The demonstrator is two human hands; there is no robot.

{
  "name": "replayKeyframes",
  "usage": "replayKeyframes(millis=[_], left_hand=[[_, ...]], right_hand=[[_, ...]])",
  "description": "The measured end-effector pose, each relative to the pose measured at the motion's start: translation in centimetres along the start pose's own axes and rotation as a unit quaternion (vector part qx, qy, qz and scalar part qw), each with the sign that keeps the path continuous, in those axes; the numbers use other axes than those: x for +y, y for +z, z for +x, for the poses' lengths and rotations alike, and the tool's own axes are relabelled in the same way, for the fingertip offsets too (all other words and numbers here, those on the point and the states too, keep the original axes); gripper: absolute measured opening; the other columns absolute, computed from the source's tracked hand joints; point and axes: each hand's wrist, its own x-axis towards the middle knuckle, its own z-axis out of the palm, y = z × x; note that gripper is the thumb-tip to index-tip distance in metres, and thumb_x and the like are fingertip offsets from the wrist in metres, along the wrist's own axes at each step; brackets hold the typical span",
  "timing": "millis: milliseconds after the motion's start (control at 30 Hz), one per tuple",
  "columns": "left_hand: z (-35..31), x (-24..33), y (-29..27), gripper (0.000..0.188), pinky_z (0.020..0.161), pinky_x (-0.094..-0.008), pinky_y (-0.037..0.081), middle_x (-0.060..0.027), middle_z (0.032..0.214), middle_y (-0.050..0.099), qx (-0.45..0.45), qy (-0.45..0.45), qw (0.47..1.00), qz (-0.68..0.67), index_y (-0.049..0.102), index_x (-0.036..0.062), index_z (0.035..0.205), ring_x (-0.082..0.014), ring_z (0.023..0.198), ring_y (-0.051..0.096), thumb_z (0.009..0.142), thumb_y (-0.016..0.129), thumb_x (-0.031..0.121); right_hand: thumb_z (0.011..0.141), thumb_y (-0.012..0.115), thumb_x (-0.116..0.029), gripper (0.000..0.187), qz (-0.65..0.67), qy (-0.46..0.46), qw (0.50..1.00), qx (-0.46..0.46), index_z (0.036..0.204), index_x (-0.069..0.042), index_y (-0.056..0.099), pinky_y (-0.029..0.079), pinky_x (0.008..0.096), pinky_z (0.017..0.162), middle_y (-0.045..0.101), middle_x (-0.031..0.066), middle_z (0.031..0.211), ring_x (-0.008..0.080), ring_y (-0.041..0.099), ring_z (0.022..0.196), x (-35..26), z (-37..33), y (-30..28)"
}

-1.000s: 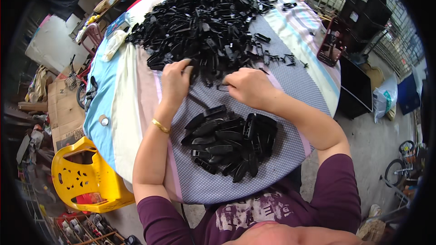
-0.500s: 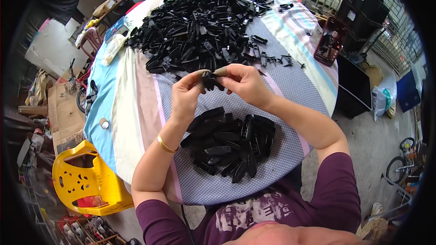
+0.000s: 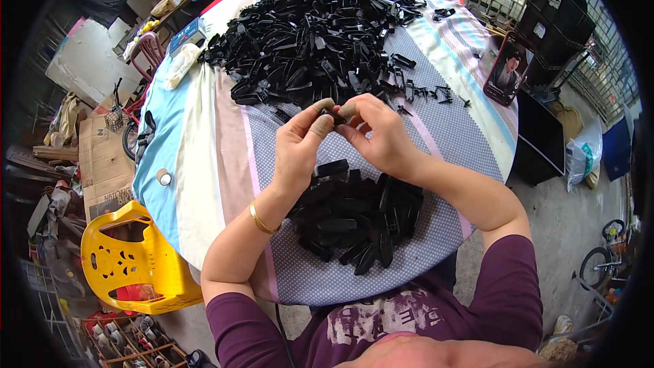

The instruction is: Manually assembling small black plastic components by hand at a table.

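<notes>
Over the middle of the round table, my left hand [image 3: 300, 140] and my right hand [image 3: 381, 135] meet, fingertips pinched on a small black plastic part [image 3: 334, 114]. The fingers cover most of it, so its exact shape is hidden. Tan tape or covers wrap several of my fingertips. Beyond my hands spreads a large heap of loose black plastic pieces [image 3: 306, 41]. Closer to me, below my wrists, lies a smaller pile of longer black clip-like parts [image 3: 354, 221].
Patterned cloth covers the table [image 3: 204, 163]. A phone with a picture on it [image 3: 505, 68] stands at the right rim. Small black bits [image 3: 436, 92] lie right of the heap. A tape roll [image 3: 163, 177] sits at left, above a yellow chair [image 3: 136, 259].
My fingers have shifted around the black part, which now shows less between them. The whole view has slid slightly, placing table and piles a little further right.
</notes>
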Motion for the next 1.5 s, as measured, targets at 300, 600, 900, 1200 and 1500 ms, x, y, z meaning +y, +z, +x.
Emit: replayKeyframes(millis=[300,600,900,1200,1500], left_hand=[[0.4,0.8,-1.3,0.023,0.081,-0.0223,0.045,-0.006,0.1,0.064,-0.091,0.032,0.994,0.047,0.061,-0.0022,0.108,-0.0096,0.09,0.056,0.086,0.058,0.004],[-1.0,3.1,0.4,0.039,0.072,-0.0269,0.048,-0.0074,0.084,0.064,-0.117,0.068,0.952,0.273,0.059,0.0043,0.114,-0.0163,0.08,0.06,0.076,0.068,0.009],[-1.3,4.6,1.1,0.038,0.083,-0.0363,0.043,-0.0103,0.098,0.061,-0.288,0.189,0.829,0.442,0.062,0.004,0.102,-0.0291,0.091,0.055,0.066,0.072,0.01],[3.6,1.4,-8.9,0.031,0.088,-0.0356,0.042,-0.01,0.097,0.062,-0.081,0.188,0.733,0.649,0.064,0.0021,0.096,-0.0291,0.099,0.051,0.066,0.062,-0.006],[3.3,1.6,-5.7,0.028,0.068,-0.0257,0.048,-0.0053,0.089,0.064,-0.003,0.021,0.941,0.337,0.061,-0.0001,0.107,-0.0124,0.077,0.058,0.08,0.062,0.004]], right_hand=[[0.078,0.071,-0.022,0.033,0.137,0.127,0.975,-0.119,0.097,0.003,0.062,0.044,0.0252,0.057,0.062,0.0106,0.069,0.0133,0.055,0.058,0.9,-0.5,0.2],[0.074,0.07,-0.026,0.031,-0.173,0.037,0.939,-0.295,0.099,-0.007,0.065,0.049,0.0366,0.074,0.063,0.0111,0.092,0.0269,0.061,0.087,1.0,2.2,-4.2],[0.071,0.07,-0.032,0.033,-0.429,0.075,0.875,-0.212,0.088,-0.004,0.062,0.048,0.0384,0.07,0.063,0.0127,0.081,0.0303,0.061,0.08,3.5,2.3,-5.6],[0.067,0.074,-0.025,0.028,-0.446,0.026,0.871,-0.204,0.08,-0.005,0.059,0.048,0.0354,0.072,0.058,0.0081,0.084,0.025,0.057,0.086,2.9,1.7,-4.7],[0.066,0.074,-0.023,0.025,-0.455,0.034,0.866,-0.204,0.078,-0.004,0.063,0.047,0.0334,0.071,0.055,0.0061,0.087,0.022,0.053,0.089,2.9,1.7,-4.8]])
